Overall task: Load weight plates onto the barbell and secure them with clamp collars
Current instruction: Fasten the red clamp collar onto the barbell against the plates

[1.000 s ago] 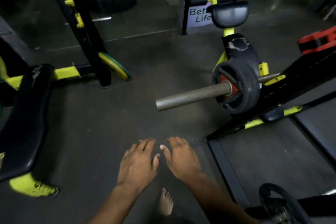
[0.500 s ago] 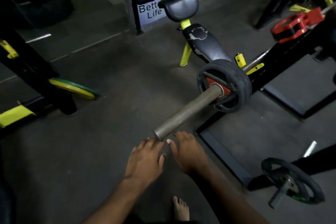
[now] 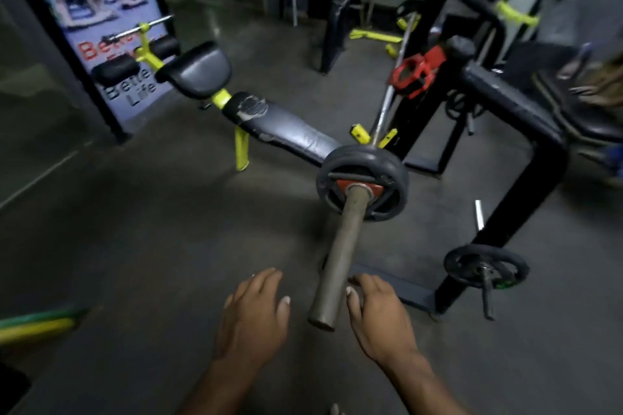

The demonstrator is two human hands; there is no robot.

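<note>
The barbell sleeve [image 3: 340, 253] points toward me, its bare end between my hands. A black weight plate [image 3: 391, 178] sits at the inner end of the sleeve, with a red hub showing at its centre. My left hand [image 3: 253, 317] hovers left of the sleeve end, fingers relaxed and holding nothing. On the other side, my right hand [image 3: 381, 317] lies close beside the sleeve end, also holding nothing. Red clamp collars [image 3: 418, 72] rest on the black rack frame at upper right. A second black plate [image 3: 487, 266] hangs on a low peg at right.
A black and yellow bench [image 3: 283, 131] stands behind the plate. The black rack frame [image 3: 519, 118] runs along the right. A green and yellow plate [image 3: 37, 322] lies at the left edge. A poster stand [image 3: 101, 27] rises at the back left. The floor is dark rubber.
The view swung right, so the sleeve now points straight at me. My hands parted and now lie on either side of the sleeve end.
</note>
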